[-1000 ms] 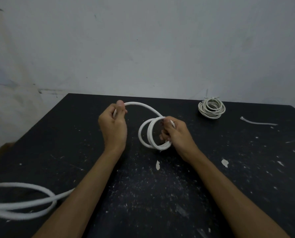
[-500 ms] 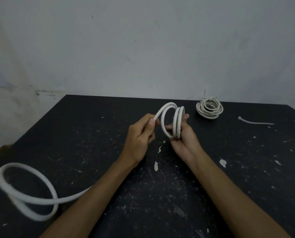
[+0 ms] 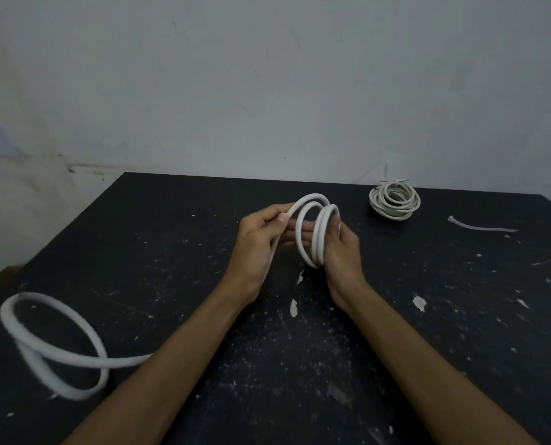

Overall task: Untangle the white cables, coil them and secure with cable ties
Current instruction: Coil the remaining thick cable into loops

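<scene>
Coiling in progress, head view only. White cable (image 3: pixel 319 234) sits in mid-air over the black table (image 3: pixel 428 332), wound into about three upright loops between both hands. Right hand (image 3: pixel 340 248) acts as the former: fingers go through the loops, curled around the stacked turns, thumb side against the outer turn. My read is that this keeps the finished turns from springing apart, since the cable looks stiff enough to hold its arc.

Left hand (image 3: pixel 257 240) pinches the incoming strand between thumb and fingertips just beside the newest loop. That grip looks placed to feed and twist the next turn onto the stack; the newest loop stands slightly apart from the two packed against the right hand, so it is likely not yet seated.

Free run of the same cable drops behind the left forearm and reappears at lower left as a slack loop (image 3: pixel 54 345) lying on the table, blurred at the edges. Cannot tell how much more length lies out of frame. Slack left loose on the table probably lets it pull in without fighting a knot.

Finished coil (image 3: pixel 394 200) sits at the far right of the table, well apart from the hands, already tied with a tie tail sticking up. Spare cable tie (image 3: pixel 481 227) lies flat to its right, near the table edge, presumably staged for the coil now in hand.

Judgement: one cable done, second partway coiled, tie step not yet done. Risk is the turns fanning out when one hand lets go to reach the tie.
</scene>
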